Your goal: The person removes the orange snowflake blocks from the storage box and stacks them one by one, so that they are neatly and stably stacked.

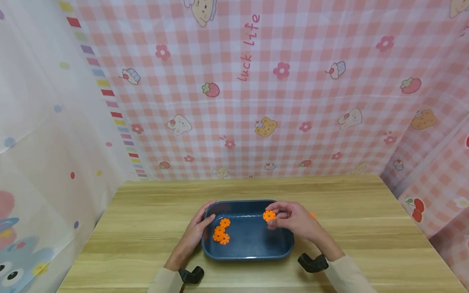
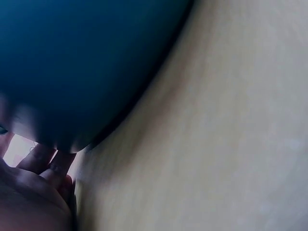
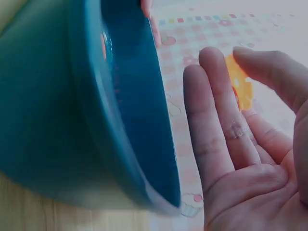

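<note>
Right hand (image 1: pixel 294 219): I am pinching an orange disc (image 1: pixel 269 215) over the tray's (image 1: pixel 253 238) right end | Left hand (image 1: pixel 196 228): I am gripping the tray's left rim | More discs (image 1: pixel 219 230): lying clustered inside, left end | Tray: resting on tabletop (image 1: pixel 143 228)

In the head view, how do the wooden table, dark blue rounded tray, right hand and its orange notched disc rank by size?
1. Wooden table
2. Dark blue rounded tray
3. Right hand
4. Orange notched disc
</note>
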The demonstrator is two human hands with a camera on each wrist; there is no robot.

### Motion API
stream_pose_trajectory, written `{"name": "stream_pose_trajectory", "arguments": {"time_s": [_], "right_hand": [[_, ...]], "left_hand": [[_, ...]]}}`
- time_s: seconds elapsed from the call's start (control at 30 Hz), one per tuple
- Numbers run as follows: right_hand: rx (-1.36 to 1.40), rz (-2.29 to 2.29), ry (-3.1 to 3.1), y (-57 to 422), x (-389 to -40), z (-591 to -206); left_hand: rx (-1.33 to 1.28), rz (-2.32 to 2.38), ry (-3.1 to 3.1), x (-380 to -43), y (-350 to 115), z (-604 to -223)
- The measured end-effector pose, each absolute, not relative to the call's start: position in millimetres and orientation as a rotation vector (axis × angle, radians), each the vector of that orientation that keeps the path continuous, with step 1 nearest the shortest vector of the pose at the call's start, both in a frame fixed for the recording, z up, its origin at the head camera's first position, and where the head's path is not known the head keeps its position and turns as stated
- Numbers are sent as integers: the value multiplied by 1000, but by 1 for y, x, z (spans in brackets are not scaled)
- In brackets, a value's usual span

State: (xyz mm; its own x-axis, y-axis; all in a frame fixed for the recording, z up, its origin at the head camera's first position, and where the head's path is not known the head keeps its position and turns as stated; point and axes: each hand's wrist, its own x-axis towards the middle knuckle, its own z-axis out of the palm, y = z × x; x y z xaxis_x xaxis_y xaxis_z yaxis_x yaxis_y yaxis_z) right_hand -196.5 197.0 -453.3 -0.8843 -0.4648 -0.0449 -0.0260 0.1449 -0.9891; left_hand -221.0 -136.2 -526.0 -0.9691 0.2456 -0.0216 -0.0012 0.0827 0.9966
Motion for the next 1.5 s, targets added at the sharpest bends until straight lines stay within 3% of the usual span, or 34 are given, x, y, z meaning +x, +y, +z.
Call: {"name": "stream_pose_trajectory", "arguments": {"time_s": [0.63,1.5], "right_hand": [[-451,-1640,2667,252,-193,-461],[-229,-1593,2726,298,-204,-506]], "left_hand": [[234,1985,2172,-221,-137,-525],[225,1974,2171,-221,-137,-525]]}}
